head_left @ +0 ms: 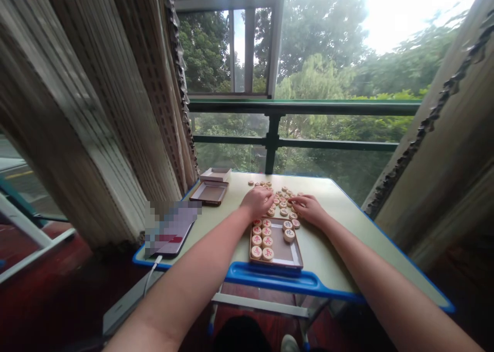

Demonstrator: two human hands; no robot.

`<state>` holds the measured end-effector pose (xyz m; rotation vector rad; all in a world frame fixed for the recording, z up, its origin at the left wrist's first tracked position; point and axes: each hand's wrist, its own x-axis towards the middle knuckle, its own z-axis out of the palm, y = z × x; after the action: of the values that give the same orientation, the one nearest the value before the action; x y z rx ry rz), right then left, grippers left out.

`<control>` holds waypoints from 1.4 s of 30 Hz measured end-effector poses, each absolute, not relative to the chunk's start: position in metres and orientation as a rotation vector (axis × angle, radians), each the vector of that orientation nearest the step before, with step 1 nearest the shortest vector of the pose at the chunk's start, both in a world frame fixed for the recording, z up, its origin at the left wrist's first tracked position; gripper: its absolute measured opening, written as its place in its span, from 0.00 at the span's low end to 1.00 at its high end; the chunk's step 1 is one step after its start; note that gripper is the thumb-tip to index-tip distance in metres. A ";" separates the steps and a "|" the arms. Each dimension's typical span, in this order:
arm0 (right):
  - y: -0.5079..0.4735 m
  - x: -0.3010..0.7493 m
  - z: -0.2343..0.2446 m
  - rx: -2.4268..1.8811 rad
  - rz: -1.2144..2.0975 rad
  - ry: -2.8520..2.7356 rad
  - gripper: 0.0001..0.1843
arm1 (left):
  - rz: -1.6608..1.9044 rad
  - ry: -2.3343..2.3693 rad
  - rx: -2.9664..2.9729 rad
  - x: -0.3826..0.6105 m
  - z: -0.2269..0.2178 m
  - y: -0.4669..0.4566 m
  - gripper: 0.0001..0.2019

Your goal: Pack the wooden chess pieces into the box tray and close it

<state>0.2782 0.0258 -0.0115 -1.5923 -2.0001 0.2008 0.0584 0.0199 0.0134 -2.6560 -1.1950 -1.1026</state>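
Observation:
Round wooden Chinese chess pieces (283,205) lie scattered across the far middle of the table. Beyond the near box's far-left corner is my left hand (258,203), its fingers curled down among the pieces; whatever they hold is hidden. My right hand (309,209) reaches in from the right, fingers stretched out and the tips at the edge of the scattered pieces. Between my forearms lies a shallow box (281,262). Red-marked pieces (267,241) fill two columns along its left side, and a few dark-marked pieces (288,234) sit at its far right.
Two shallow box parts, a brown tray (210,193) and a pale one (216,174), lie at the table's far left. A phone (173,233) with a white cable (151,276) rests near the left edge. Curtains flank the table (347,249); a green railing (309,107) stands behind it.

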 end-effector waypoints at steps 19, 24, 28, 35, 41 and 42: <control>0.026 0.257 -0.002 -1.686 0.040 -1.978 0.17 | -1.135 -1.270 -2.612 0.054 0.011 0.025 0.16; 0.027 0.258 -0.003 -1.660 0.075 -1.994 0.14 | -1.157 -1.295 -2.611 0.052 0.011 0.027 0.16; 0.024 0.263 0.001 -1.709 0.156 -2.037 0.16 | -1.137 -1.304 -2.598 0.050 0.010 0.029 0.16; 0.017 0.258 0.009 -1.580 0.125 -1.975 0.22 | -1.274 -1.314 -2.661 0.053 0.012 0.025 0.14; 0.007 0.243 0.019 -1.144 0.854 -1.679 0.19 | -1.613 -1.346 -2.933 0.058 0.023 0.010 0.15; 0.004 0.241 0.022 -1.073 0.964 -1.638 0.18 | -1.652 -1.316 -2.964 0.058 0.025 0.007 0.16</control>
<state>0.2411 0.0039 0.0216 -1.0728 -1.6382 0.9638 0.0583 0.0067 0.0253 -2.9643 -1.3156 -1.6517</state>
